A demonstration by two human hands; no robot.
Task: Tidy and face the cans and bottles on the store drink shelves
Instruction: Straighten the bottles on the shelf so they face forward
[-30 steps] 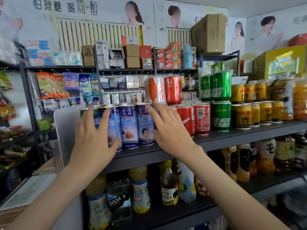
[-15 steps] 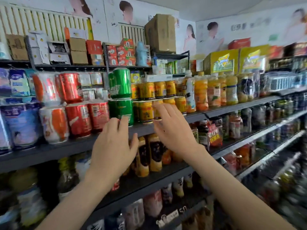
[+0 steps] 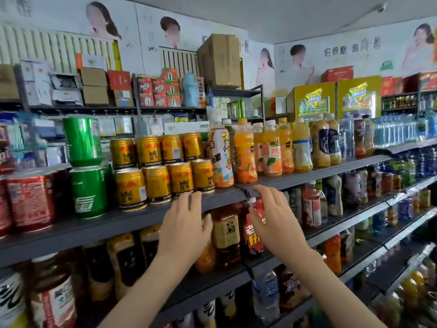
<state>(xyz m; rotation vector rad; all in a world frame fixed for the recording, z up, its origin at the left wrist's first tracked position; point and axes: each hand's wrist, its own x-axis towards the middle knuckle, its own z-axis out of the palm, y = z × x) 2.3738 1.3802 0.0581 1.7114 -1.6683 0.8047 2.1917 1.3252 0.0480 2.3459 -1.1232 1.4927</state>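
Gold cans stand upright on the upper shelf in two stacked tiers, labels mostly forward, with two green cans stacked one on the other to their left and red cans left of those. Right of the gold cans, orange juice bottles crowd upright in a row. On the lower shelf, a dark tea bottle with a yellow label and a red-labelled bottle stand side by side.
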